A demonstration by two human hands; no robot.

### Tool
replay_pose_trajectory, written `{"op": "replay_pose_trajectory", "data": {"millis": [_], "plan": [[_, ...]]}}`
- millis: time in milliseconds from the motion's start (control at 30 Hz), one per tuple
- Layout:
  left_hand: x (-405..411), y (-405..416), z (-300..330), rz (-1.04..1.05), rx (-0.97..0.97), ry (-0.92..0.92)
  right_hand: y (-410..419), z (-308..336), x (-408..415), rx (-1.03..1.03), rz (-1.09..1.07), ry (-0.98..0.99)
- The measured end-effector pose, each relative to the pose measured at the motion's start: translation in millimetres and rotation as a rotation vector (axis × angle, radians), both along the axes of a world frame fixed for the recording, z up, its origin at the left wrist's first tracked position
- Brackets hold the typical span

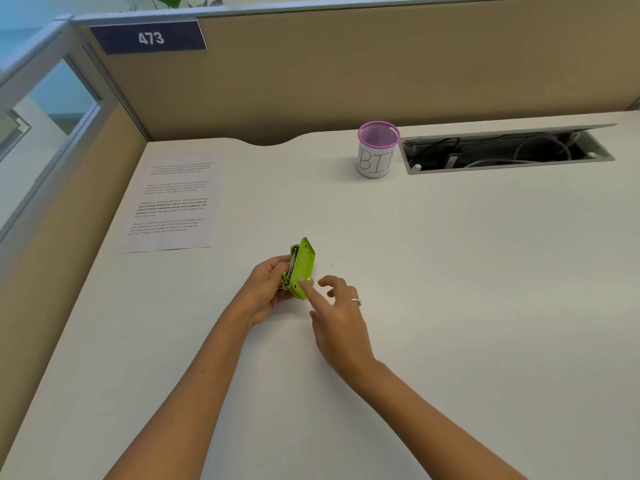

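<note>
Two bare hands meet just below the middle of the frame; the left hand (266, 289) curls its fingers round a lime-green plastic and metal hole punch (302, 266), holding it on its side just above the desk with its flat underside turned to the right; the right hand (341, 318) grasps nothing, its index fingertip (304, 281) laid against that underside and its other fingers loosely spread. The step in hand looks like working the base cover loose to empty the paper bits; the next move probably calls for a firm push along the base while the left hand steadies the body, then a carry toward the pink wire-mesh cup (377, 150) wrapped in white paper lettered BIN, well apart at upper right of centre.

Surface: a plain off-white desk (467, 289); a printed white sheet (173, 202) lies flat at middle left; an open cable recess (505, 152) with grey and black cords sits just beside the cup.

Room: a glass panel (59, 95) at upper left; a navy plaque (149, 38) reading 473; a tan fabric partition (346, 71) along the top.
</note>
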State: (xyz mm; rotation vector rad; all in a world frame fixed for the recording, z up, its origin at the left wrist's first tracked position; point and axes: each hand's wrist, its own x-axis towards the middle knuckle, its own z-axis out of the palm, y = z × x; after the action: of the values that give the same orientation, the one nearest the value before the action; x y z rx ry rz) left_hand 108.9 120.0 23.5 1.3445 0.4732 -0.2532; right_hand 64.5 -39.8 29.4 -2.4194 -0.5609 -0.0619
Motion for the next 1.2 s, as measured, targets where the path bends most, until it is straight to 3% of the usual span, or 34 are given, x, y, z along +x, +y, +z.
{"op": "replay_pose_trajectory", "data": {"millis": [467,633,900,1200], "plan": [[-4.0,3.1,-1.2,0.056,-0.117,-0.012,-8.3,-3.0,4.8,-0.041,0.077,-0.051],[-2.7,24.9,0.7,0.152,-0.167,-0.005,-43.3,-9.9,29.4,0.025,-0.088,-0.044],[32.0,71.2,22.7,0.208,0.026,-0.071,-104.6,-33.5,78.8,-0.013,-0.337,0.069],[50.6,80.0,26.0,0.147,-0.254,-0.153,-79.9,-43.4,92.1,0.007,-0.327,0.042]]}}
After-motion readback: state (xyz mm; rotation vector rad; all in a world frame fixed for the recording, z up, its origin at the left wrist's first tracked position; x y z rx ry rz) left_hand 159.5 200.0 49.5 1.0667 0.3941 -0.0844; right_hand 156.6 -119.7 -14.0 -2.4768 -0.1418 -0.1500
